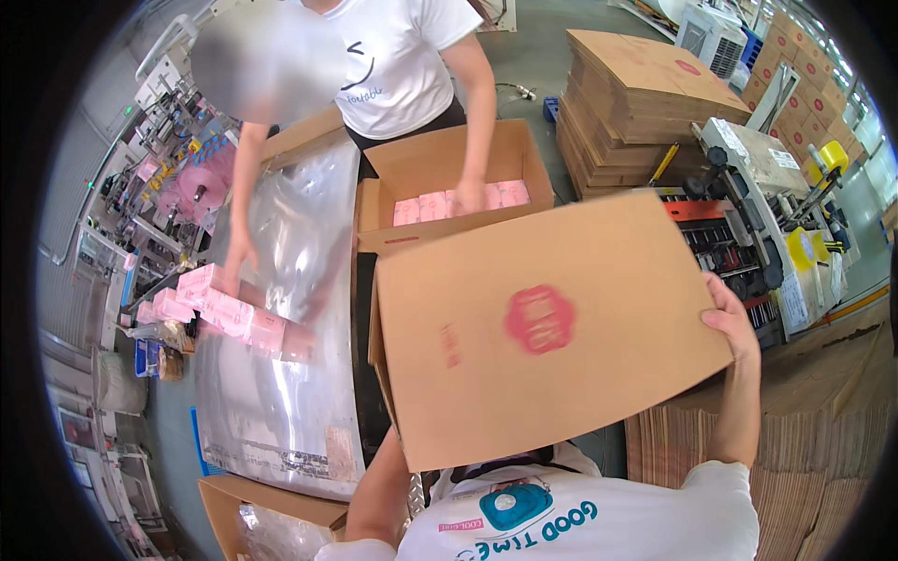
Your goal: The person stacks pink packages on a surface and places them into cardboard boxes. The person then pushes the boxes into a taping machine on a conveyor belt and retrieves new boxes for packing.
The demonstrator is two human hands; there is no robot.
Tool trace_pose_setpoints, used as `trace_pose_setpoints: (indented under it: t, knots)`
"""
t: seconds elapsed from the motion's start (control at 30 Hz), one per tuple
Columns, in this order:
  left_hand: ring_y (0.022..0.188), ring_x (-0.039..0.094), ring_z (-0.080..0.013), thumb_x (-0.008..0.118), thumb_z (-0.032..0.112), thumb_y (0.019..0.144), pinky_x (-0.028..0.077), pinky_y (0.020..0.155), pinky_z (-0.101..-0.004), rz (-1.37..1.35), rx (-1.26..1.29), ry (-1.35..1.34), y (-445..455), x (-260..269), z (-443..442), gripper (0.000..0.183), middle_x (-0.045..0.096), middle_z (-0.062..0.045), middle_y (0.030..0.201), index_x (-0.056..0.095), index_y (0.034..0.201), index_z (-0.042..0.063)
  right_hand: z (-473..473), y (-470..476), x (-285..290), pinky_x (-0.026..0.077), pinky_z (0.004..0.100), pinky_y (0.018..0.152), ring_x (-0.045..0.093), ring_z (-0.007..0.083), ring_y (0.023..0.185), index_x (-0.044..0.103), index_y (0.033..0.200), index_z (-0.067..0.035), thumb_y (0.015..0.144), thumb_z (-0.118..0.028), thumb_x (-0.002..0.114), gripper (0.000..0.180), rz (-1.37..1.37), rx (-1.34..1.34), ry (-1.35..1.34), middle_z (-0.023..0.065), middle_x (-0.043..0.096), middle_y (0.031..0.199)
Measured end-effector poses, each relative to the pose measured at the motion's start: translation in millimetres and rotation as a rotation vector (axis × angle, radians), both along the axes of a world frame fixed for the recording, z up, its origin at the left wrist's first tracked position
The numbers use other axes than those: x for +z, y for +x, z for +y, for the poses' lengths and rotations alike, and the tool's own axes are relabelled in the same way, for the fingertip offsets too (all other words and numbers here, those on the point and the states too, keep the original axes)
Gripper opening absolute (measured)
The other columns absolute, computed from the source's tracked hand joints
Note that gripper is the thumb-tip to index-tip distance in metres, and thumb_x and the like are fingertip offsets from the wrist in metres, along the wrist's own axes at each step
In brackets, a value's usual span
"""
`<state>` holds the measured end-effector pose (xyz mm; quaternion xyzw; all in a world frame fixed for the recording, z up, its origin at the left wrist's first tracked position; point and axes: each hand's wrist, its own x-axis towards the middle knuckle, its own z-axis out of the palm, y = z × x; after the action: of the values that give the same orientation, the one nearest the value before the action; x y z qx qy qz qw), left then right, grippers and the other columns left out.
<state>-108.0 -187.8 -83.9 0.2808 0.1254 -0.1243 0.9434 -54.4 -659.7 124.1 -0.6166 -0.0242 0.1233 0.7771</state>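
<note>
A large brown cardboard box [484, 393] with a red printed emblem is held tilted in front of my chest. My right hand [729, 319] grips its right edge, thumb on the broad face. My left forearm runs up behind the box's lower left corner; the left hand itself is hidden there. Just beyond stands an open carton [456, 161] with a row of pink-wrapped packs [431, 205] inside. A co-worker's hand [468, 195] reaches into that carton. The co-worker's other hand [238, 263] is at a line of pink packs [231, 315] on the metal table.
The shiny metal table [280, 407] lies to my left, with machinery [196, 161] beyond. Flattened cartons are stacked at the back [631, 91] and at my right [744, 449]. A cart with tools [729, 231] stands right. An open box with clear plastic [280, 533] sits lower left.
</note>
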Motion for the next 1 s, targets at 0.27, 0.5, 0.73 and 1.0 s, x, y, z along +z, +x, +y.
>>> trace_pose_setpoints:
  t: [0.27, 0.5, 0.73, 1.0]
  knots:
    - [0.135, 0.021, -0.0275, 0.023, 0.067, 0.088, 0.016, 0.109, -0.0438, 0.197, -0.255, 0.374, -14.6, 52.2, 32.2, 0.087, 0.022, -0.016, 0.147, 0.012, 0.143, 0.0, 192.4, -31.9, -18.6, 0.034, 0.0424, 0.099, 0.04, 0.0313, 0.124, 0.034, 0.133, -0.005, 0.083, -0.042, 0.058, 0.068, -0.44, 0.926, -0.825, 0.0198, 0.042, 0.132]
    - [0.104, 0.056, -0.0385, 0.044, 0.019, 0.093, 0.044, 0.087, -0.0435, 0.005, -0.177, 1.727, -45.2, 46.5, 49.4, 0.054, 0.056, -0.028, 0.111, 0.02, 0.139, 0.006, 104.3, -1.8, -73.9, 0.036, 0.0478, 0.087, 0.042, 0.0349, 0.113, 0.041, 0.125, -0.001, 0.068, -0.034, 0.072, 0.073, -0.68, -0.194, -1.615, 0.0152, 0.044, 0.126]
    - [0.079, 0.058, -0.0452, 0.041, 0.019, 0.093, 0.045, 0.07, -0.0524, 0.087, -0.138, 1.964, -20.2, 52.0, 25.5, 0.025, 0.062, -0.026, 0.082, 0.042, 0.115, 0.006, 23.9, -2.8, -158.6, 0.048, 0.0378, 0.076, 0.062, 0.0341, 0.083, 0.061, 0.099, 0.006, 0.076, -0.019, 0.052, 0.035, 0.191, 0.041, -1.121, 0.0248, 0.064, 0.086]
    - [0.084, 0.056, -0.0125, 0.054, 0.023, 0.09, 0.046, 0.075, -0.0295, 0.215, 0.077, 1.176, -47.6, -46.1, 72.4, 0.028, 0.062, -0.007, 0.091, 0.055, 0.104, -0.001, -43.3, 18.9, -171.3, 0.049, 0.0322, 0.066, 0.062, 0.0214, 0.078, 0.058, 0.109, 0.003, 0.079, -0.017, 0.051, 0.036, 0.486, -0.11, -0.697, 0.0122, 0.065, 0.095]
